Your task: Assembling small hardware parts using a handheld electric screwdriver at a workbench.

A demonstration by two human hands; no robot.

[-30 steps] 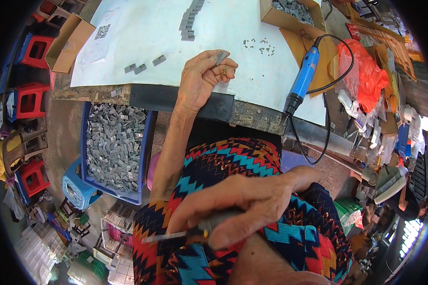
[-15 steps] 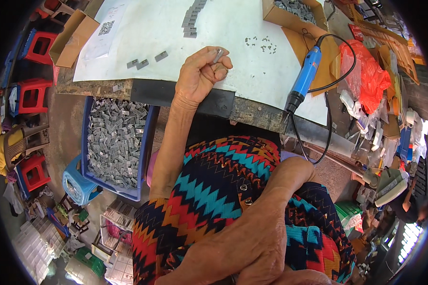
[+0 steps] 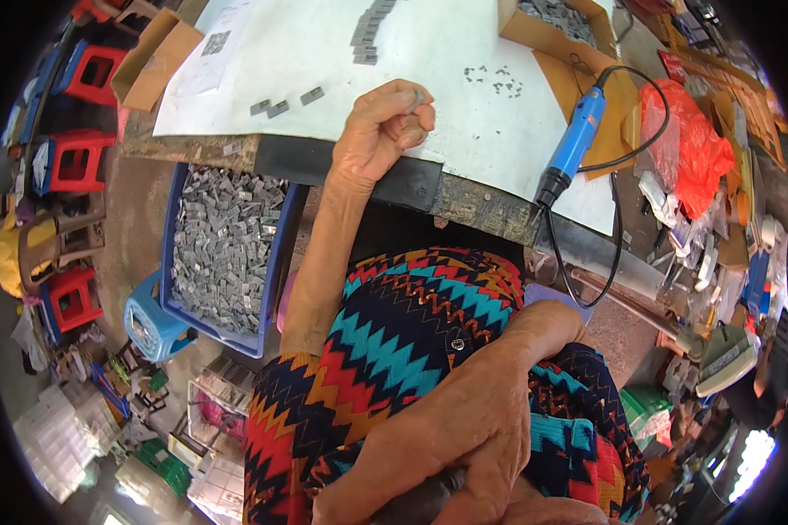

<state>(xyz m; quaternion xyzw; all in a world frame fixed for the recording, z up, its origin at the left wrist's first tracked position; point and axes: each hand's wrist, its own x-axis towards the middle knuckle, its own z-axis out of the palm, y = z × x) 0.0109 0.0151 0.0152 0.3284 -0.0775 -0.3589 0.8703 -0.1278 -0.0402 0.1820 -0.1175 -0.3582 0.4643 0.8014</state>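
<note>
Where the white sheet-covered desk (image 3: pixel 263 52) meets its dark front edge, the left hand (image 3: pixel 378 131) rests with its heel on that edge, fingers curled tight together around a small grey metal piece (image 3: pixel 414 98) pinched at the fingertips. Below and to the left of that hand, down on the floor, stands a blue plastic crate (image 3: pixel 276 254) heaped with many grey metal pieces. Up and to the right of the left hand lies an open brown cardboard box (image 3: pixel 578 39) holding more of the same grey parts. To the right of the left hand, a blue handheld power tool (image 3: pixel 573 149) with a black cord lies slanted across the desk, its tip near the front edge. Up and to the left of the left hand, a short row of loose grey pieces (image 3: pixel 284 103) sits on the white sheet, and just to its right a scatter of tiny dark screws (image 3: pixel 490 80). The right hand (image 3: pixel 464 437) is low in the lap, over the zigzag-patterned clothing, closed around a dark handle-like object (image 3: pixel 425 503) that is mostly hidden.
</note>
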